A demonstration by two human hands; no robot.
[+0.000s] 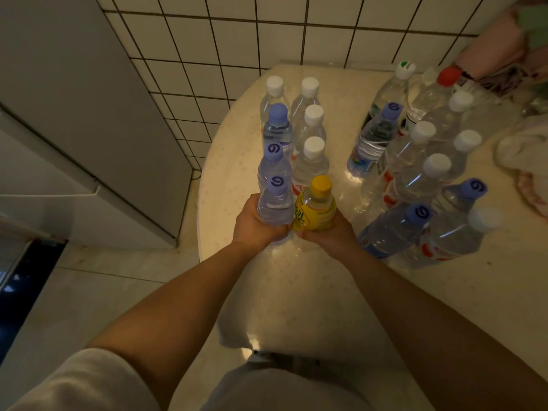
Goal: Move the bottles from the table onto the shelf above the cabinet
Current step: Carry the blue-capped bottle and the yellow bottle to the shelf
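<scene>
A person's left hand (255,223) grasps a purple-capped water bottle (274,204) while the right hand (326,232) grasps a yellow-capped bottle (315,207) touching it, both over the table (296,292), with more bottles standing just beyond both hands.

Dim, warm light, glare spots on the glossy table (296,292), wide-angle bending and soft blur at edges.

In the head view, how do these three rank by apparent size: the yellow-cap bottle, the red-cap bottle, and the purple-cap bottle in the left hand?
1. Purple-cap bottle in the left hand, though nearness makes this unsure.
2. Red-cap bottle, farther away and partly hidden.
3. Yellow-cap bottle in the right hand, clearly shortest.
</scene>
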